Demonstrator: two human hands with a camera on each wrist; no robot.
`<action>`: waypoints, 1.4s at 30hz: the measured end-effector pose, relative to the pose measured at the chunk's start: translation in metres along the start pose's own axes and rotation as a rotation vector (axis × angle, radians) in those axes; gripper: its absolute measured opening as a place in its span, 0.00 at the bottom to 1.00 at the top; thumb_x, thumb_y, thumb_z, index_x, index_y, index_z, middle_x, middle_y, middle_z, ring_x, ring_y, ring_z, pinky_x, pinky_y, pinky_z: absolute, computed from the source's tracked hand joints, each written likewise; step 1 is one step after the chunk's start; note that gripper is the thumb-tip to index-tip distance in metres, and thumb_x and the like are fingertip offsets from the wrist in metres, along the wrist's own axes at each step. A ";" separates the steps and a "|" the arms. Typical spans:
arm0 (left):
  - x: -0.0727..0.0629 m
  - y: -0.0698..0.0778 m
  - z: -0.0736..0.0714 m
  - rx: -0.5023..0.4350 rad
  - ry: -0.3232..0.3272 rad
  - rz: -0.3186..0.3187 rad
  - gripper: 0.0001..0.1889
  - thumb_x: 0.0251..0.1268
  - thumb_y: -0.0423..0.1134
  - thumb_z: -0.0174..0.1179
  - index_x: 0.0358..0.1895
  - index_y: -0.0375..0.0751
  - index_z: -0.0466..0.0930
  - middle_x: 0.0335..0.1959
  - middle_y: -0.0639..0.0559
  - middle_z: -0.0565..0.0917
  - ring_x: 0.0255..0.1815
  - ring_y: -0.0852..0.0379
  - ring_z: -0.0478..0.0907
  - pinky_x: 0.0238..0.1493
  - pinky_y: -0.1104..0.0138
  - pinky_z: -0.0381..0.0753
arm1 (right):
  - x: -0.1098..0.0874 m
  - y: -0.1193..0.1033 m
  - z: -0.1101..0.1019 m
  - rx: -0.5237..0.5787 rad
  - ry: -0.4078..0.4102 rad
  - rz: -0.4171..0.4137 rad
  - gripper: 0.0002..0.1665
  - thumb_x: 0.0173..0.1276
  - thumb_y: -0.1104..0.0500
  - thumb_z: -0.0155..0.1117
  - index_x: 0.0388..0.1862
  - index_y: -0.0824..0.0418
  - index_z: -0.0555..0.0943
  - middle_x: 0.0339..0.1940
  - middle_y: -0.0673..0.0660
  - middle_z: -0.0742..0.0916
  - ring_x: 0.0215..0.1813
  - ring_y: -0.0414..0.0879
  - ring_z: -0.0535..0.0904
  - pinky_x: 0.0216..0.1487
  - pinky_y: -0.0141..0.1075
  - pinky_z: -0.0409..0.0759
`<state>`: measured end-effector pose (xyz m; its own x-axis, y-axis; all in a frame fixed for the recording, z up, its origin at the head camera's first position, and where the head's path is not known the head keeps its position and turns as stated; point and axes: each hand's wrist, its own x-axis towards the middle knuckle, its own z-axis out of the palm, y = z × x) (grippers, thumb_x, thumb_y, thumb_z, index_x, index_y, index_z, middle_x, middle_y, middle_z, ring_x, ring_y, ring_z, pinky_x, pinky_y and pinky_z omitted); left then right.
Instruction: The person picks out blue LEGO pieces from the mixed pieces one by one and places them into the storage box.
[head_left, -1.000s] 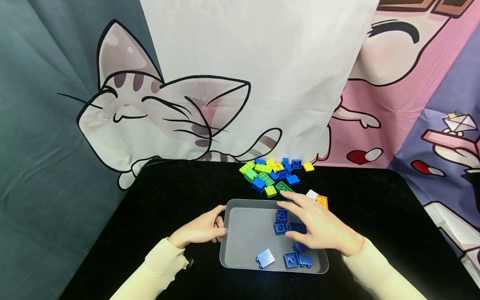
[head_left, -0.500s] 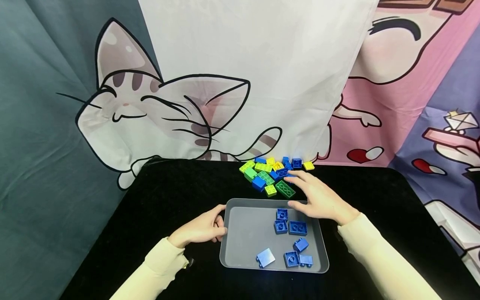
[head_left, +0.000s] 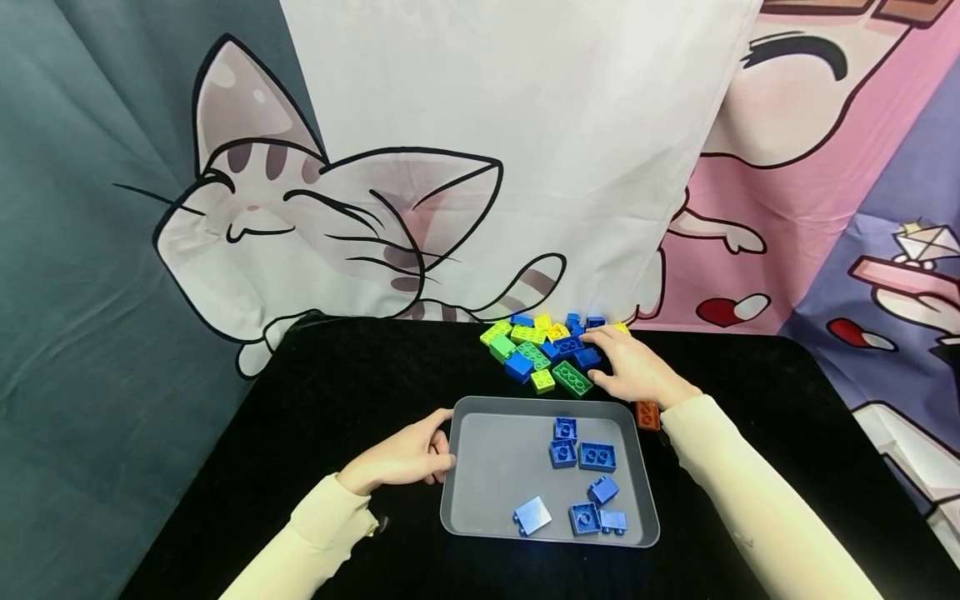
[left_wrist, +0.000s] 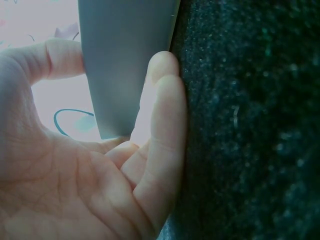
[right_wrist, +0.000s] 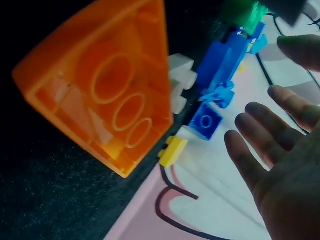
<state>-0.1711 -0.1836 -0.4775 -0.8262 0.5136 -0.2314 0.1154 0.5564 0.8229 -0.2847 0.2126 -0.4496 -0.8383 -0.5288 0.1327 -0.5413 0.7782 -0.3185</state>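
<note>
My left hand point(head_left: 401, 452) grips the left edge of a grey tray point(head_left: 487, 467). In the left wrist view the thumb lies on one side of the tray wall point(left_wrist: 122, 65) and the fingers curl against the other. Several blue building bricks point(head_left: 597, 456) lie in the tray, mostly on its right side. Past the far right corner, my right hand point(head_left: 633, 367) reaches over the right side of a brick pile. Its fingers are spread beside a blue brick point(head_left: 588, 358) and hold nothing visible. A dark green brick point(head_left: 572, 378) lies just left of its thumb.
Loose green, lime and yellow bricks point(head_left: 528, 334) fill the pile's left and back, near the cloth backdrop point(head_left: 450, 208). An orange brick point(right_wrist: 100, 85) and a white brick point(right_wrist: 181, 82) lie under the right forearm's side. The table has a black cloth point(head_left: 337, 375).
My right hand has moved from above the tray, away from me, to the right side of the brick pile. My left hand and the tray have stayed put.
</note>
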 end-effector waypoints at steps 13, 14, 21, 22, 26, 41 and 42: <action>0.001 -0.002 0.000 -0.011 0.000 0.003 0.40 0.65 0.35 0.62 0.81 0.43 0.56 0.32 0.49 0.83 0.29 0.55 0.85 0.32 0.63 0.86 | 0.017 0.018 0.015 0.001 -0.100 0.086 0.29 0.69 0.60 0.69 0.67 0.66 0.75 0.66 0.66 0.82 0.69 0.63 0.78 0.72 0.60 0.73; 0.001 -0.002 0.000 -0.012 0.000 0.003 0.40 0.65 0.35 0.62 0.81 0.44 0.56 0.32 0.49 0.83 0.29 0.55 0.85 0.31 0.63 0.86 | 0.017 0.018 0.016 0.001 -0.105 0.088 0.29 0.69 0.60 0.69 0.67 0.66 0.75 0.65 0.66 0.82 0.68 0.63 0.78 0.71 0.59 0.74; 0.001 -0.002 0.000 -0.003 0.005 0.004 0.40 0.65 0.35 0.61 0.80 0.44 0.57 0.32 0.49 0.83 0.29 0.55 0.85 0.31 0.63 0.86 | 0.021 0.017 0.020 0.021 -0.099 0.113 0.25 0.67 0.62 0.72 0.62 0.64 0.78 0.60 0.63 0.86 0.65 0.61 0.82 0.69 0.57 0.77; 0.001 -0.002 0.000 -0.003 0.006 0.003 0.40 0.65 0.35 0.61 0.80 0.44 0.57 0.32 0.49 0.83 0.29 0.55 0.85 0.32 0.63 0.86 | 0.021 0.016 0.020 0.020 -0.095 0.113 0.24 0.67 0.62 0.72 0.61 0.64 0.78 0.59 0.63 0.87 0.64 0.61 0.82 0.68 0.57 0.78; 0.001 -0.002 0.000 -0.004 0.005 0.001 0.40 0.65 0.35 0.61 0.80 0.44 0.57 0.32 0.50 0.83 0.29 0.55 0.86 0.32 0.63 0.86 | 0.019 0.013 0.019 0.013 -0.086 0.128 0.21 0.67 0.63 0.72 0.57 0.63 0.80 0.56 0.61 0.88 0.61 0.59 0.84 0.65 0.56 0.80; 0.001 -0.002 0.000 -0.008 0.001 0.001 0.40 0.65 0.35 0.61 0.80 0.44 0.57 0.32 0.50 0.83 0.29 0.55 0.85 0.32 0.63 0.86 | -0.020 -0.003 0.006 -0.014 0.113 0.043 0.22 0.65 0.61 0.74 0.58 0.64 0.83 0.53 0.61 0.88 0.53 0.55 0.86 0.58 0.55 0.84; 0.001 -0.002 0.000 -0.008 0.001 0.001 0.40 0.65 0.35 0.61 0.80 0.43 0.57 0.32 0.49 0.83 0.29 0.55 0.85 0.32 0.63 0.86 | -0.023 -0.006 0.005 -0.011 0.127 0.035 0.22 0.65 0.61 0.74 0.58 0.64 0.83 0.53 0.61 0.88 0.52 0.55 0.86 0.57 0.54 0.85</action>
<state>-0.1720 -0.1844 -0.4795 -0.8266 0.5138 -0.2297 0.1122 0.5505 0.8273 -0.2614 0.2185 -0.4550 -0.8581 -0.4543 0.2393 -0.5112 0.7995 -0.3153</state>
